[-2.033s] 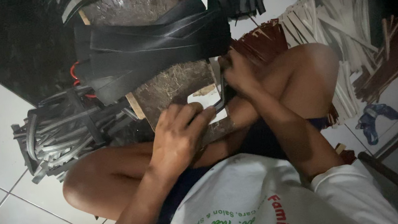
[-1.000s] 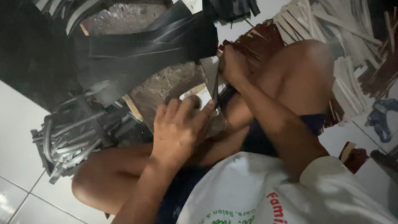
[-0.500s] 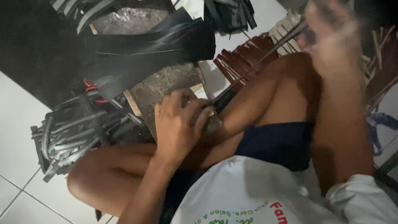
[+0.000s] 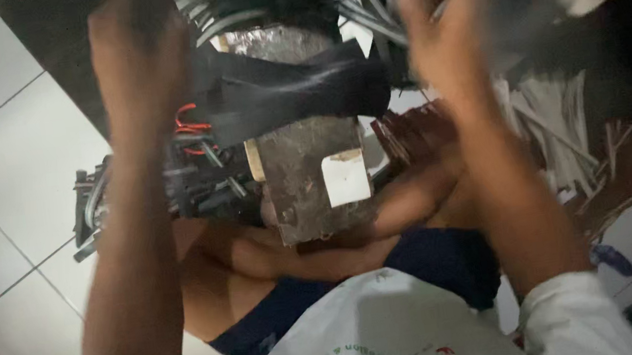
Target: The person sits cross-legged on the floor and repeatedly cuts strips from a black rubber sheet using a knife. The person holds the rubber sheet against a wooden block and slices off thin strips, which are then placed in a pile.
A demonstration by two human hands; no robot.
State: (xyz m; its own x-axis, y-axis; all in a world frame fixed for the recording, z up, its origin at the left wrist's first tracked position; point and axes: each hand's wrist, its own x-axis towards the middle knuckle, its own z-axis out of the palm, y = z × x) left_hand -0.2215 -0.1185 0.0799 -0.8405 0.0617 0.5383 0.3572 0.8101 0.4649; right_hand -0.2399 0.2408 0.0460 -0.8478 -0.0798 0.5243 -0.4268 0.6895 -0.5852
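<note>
Floor (image 4: 0,160) of white tile, darker toward the top. Crossed bare legs, blue shorts and a white shirt at the bottom of the view.

Block (image 4: 307,170), brownish and worn, standing just ahead of the legs. Across its far end, black sheet (image 4: 297,91), folded and lying flat, touching the block. Not gripped by either hand as far as can be seen.

Left of the block, black strips (image 4: 133,196) in a loose bundle on the tile. Right of it, brown strips (image 4: 621,172) and pale strips (image 4: 559,131) fanned out in heaps. More grey strips (image 4: 368,10) beyond the sheet, at the top.

Left hand (image 4: 140,54) held high over the bundle and the sheet's left end, back toward the camera, heavily blurred; fingers curled or spread, cannot tell, nor whether anything is held. Right hand (image 4: 442,25) high over the sheet's right end, near the grey strips, fingers seemingly loose and pointing up, too smeared to say whether closed on a strip.

White card (image 4: 346,178) lying on the block's near right corner. Red handles (image 4: 189,125) of some tool poking out between bundle and sheet.

Judging by the heaps: many strips already cut and sorted by colour, the sheet whole, so plenty left.
</note>
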